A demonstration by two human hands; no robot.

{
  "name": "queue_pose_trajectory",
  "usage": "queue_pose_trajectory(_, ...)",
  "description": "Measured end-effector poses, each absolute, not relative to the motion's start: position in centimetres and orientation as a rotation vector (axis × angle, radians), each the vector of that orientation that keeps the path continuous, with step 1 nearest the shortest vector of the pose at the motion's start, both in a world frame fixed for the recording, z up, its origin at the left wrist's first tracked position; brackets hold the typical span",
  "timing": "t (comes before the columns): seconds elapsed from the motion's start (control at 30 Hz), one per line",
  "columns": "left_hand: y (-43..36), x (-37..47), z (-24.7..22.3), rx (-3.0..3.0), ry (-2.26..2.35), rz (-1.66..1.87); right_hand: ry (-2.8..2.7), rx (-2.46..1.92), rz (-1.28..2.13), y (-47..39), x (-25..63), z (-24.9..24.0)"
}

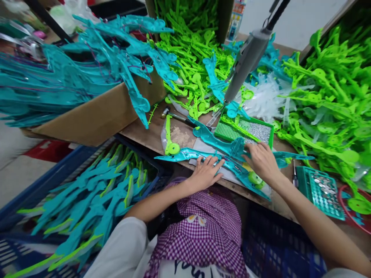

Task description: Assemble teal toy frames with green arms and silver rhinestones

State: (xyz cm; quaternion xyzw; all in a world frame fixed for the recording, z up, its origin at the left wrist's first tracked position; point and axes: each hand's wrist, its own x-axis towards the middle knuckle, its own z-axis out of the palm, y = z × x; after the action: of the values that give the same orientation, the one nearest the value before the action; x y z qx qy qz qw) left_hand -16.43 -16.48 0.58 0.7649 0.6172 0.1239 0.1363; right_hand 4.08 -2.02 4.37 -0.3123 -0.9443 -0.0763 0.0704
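My left hand (pixel 204 173) lies with spread fingers on a turquoise plastic shell (pixel 182 155) at the table's front edge; thin wires show inside this shell. A second turquoise shell half (pixel 216 142) lies just behind it. My right hand (pixel 262 160) has its fingers curled over the right part of that second shell, thumb towards the left; its palm side is hidden. Lime green arms with round ends, one of them this green arm (pixel 173 148), sit at both ends of the front shell. Beyond my right fingers is a green tray (pixel 222 133) of small screws.
A grey electric screwdriver (pixel 246 61) hangs above the tray. A hammer (pixel 185 119) lies behind the shells. Green parts (pixel 333 127) heap up at right. A cardboard box (pixel 95 116) of turquoise shells and a blue crate (pixel 78 154) are at left. A teal basket (pixel 304 189) holds metal discs.
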Motion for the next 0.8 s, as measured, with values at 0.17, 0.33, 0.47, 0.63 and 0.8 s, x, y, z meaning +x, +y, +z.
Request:
queue_pose_trajectory(0.17, -16.6, -16.3, 0.5, 2.189, 1.796, 0.396, -2.872, -1.042, 0.003, -2.7, 4.4, 5.8)
queue_pose_trajectory(0.33, -16.6, -16.4, 0.7, 2.186, 1.787, 0.398, -2.988, -1.183, 0.194, -2.6, 5.7, 6.6)
queue_pose_trajectory(0.47, -16.5, -16.3, 0.7, 2.188, 1.795, 0.378, -3.055, -1.14, 0.547, -0.8, 6.5, 6.4)
queue_pose_trajectory(0.63, -16.6, -16.3, 0.6, 2.191, 1.809, 0.391, -3.013, -1.061, 1.037, 1.5, 6.4, 6.3)
queue_pose_trajectory(0.8, -16.6, -16.2, 0.4, 2.188, 1.806, 0.397, -3.057, -0.938, 1.269, 2.2, 6.2, 6.1)
